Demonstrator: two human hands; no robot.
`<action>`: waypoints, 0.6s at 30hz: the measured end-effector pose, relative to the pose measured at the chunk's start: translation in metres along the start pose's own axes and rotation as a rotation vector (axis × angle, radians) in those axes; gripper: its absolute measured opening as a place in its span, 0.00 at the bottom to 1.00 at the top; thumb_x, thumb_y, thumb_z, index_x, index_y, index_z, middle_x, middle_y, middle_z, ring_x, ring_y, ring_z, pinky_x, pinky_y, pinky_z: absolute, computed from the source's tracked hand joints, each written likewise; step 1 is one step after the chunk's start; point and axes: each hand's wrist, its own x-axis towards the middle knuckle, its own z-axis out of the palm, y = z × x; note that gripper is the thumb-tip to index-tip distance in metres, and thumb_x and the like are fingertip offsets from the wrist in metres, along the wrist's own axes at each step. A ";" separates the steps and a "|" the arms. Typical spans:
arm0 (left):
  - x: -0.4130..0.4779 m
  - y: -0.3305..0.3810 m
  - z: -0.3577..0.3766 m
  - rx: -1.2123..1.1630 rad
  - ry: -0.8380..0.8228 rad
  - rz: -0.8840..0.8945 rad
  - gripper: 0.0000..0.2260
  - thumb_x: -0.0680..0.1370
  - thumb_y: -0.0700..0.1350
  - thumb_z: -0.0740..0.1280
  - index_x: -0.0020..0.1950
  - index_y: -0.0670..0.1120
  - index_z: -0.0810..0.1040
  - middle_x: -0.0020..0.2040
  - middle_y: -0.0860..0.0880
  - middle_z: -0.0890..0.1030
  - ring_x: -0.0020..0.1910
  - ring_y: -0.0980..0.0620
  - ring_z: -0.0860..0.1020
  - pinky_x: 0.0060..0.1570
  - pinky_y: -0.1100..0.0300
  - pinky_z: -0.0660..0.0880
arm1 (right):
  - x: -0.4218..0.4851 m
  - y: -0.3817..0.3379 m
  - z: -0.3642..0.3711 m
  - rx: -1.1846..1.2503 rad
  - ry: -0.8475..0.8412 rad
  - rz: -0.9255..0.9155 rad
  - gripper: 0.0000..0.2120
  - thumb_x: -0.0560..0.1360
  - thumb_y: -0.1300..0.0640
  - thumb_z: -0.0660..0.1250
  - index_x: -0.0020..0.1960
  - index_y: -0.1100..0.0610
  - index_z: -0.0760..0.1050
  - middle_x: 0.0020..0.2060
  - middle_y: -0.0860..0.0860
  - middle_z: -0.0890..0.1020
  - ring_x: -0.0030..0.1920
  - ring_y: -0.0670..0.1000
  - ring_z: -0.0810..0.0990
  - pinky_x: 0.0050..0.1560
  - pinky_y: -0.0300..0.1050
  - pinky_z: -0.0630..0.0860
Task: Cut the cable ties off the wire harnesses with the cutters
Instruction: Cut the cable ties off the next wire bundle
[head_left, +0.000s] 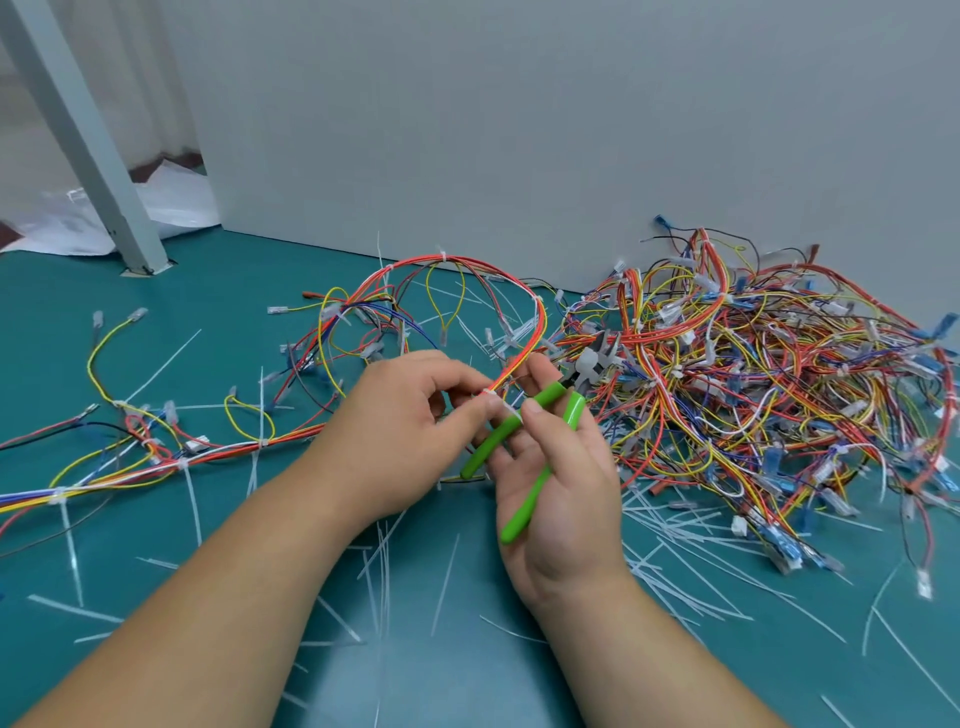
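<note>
Item: wire harness (535, 322), a loop of thin red, orange, yellow and white leads arching up from the teal counter (457, 675) to both hands. Location: centre, with its long tail running left along the counter. A much larger pile of harnesses (753, 374) lies right, against the grey wall (519, 130). Fastening: white cable tie (493, 397), pinched at the bundle by the left hand (415, 410). The right hand (561, 499) carries the green-handled cutters (493, 444) across its palm, its thumb and forefinger also at the tie. The cutters' head points away toward the pile, not at the tie. Handling, judged: light, limp, prone to snagging; thin insulation is easily nicked. Hold the bundle just beside the tie and cut the tie strap only. Also present: cut tie strips (675, 561) scattered over the counter.
</note>
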 end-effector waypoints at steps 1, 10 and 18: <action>0.000 0.001 0.000 -0.006 0.015 -0.001 0.05 0.78 0.46 0.72 0.44 0.54 0.85 0.38 0.57 0.83 0.35 0.55 0.80 0.37 0.67 0.73 | 0.001 0.000 -0.001 0.006 0.003 0.007 0.22 0.72 0.61 0.67 0.66 0.56 0.79 0.60 0.55 0.83 0.54 0.57 0.84 0.58 0.54 0.80; 0.009 0.002 0.002 -0.432 0.276 -0.259 0.10 0.81 0.48 0.67 0.41 0.47 0.78 0.25 0.51 0.75 0.26 0.53 0.73 0.31 0.62 0.71 | -0.001 0.003 -0.005 -0.148 -0.101 -0.039 0.23 0.70 0.54 0.70 0.64 0.56 0.79 0.45 0.54 0.79 0.42 0.53 0.80 0.47 0.45 0.78; 0.010 0.008 0.007 -0.652 0.306 -0.376 0.11 0.83 0.47 0.63 0.47 0.50 0.84 0.28 0.54 0.63 0.26 0.54 0.59 0.27 0.63 0.59 | -0.008 0.006 -0.002 -0.444 -0.198 0.022 0.28 0.62 0.53 0.67 0.63 0.51 0.79 0.42 0.49 0.76 0.41 0.49 0.74 0.43 0.47 0.71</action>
